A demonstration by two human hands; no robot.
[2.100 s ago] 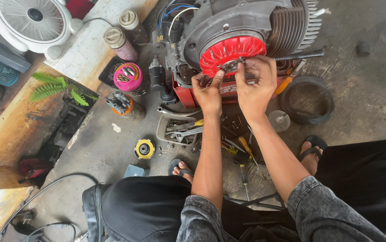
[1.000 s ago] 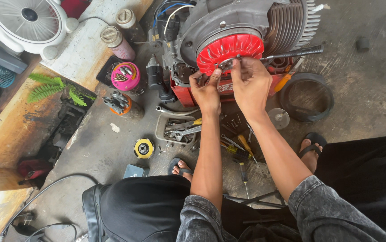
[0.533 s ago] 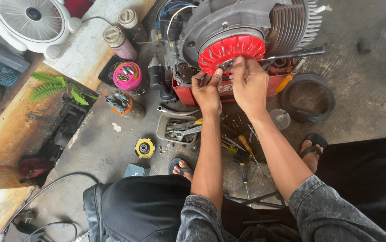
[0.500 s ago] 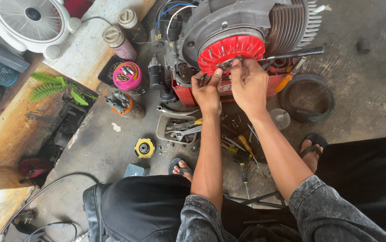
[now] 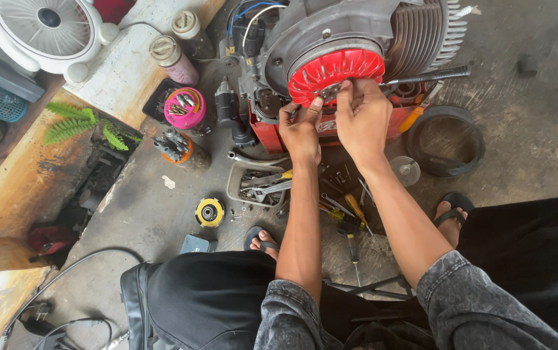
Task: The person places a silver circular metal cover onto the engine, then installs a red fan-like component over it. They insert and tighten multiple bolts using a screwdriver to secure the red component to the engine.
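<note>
A grey engine [image 5: 350, 29] with cooling fins stands on a red base on the concrete floor. Its red finned flywheel [image 5: 337, 68] faces me. My left hand [image 5: 300, 126] presses its thumb and fingers on the flywheel's lower left rim. My right hand [image 5: 363, 113] is closed around the head end of a long dark wrench [image 5: 428, 74] at the flywheel's centre. The wrench handle sticks out to the right over the engine.
A tray of spanners [image 5: 259, 185] and screwdrivers [image 5: 350, 217] lie below the engine. A black rubber ring [image 5: 447, 139] lies right of it. A pink tub [image 5: 185, 107], bottles [image 5: 172, 58], a white fan [image 5: 45, 29] and a yellow disc [image 5: 209, 212] lie to the left.
Both hands have stayed on the flywheel; the right hand shifted slightly on the wrench. The view has drifted a little.
</note>
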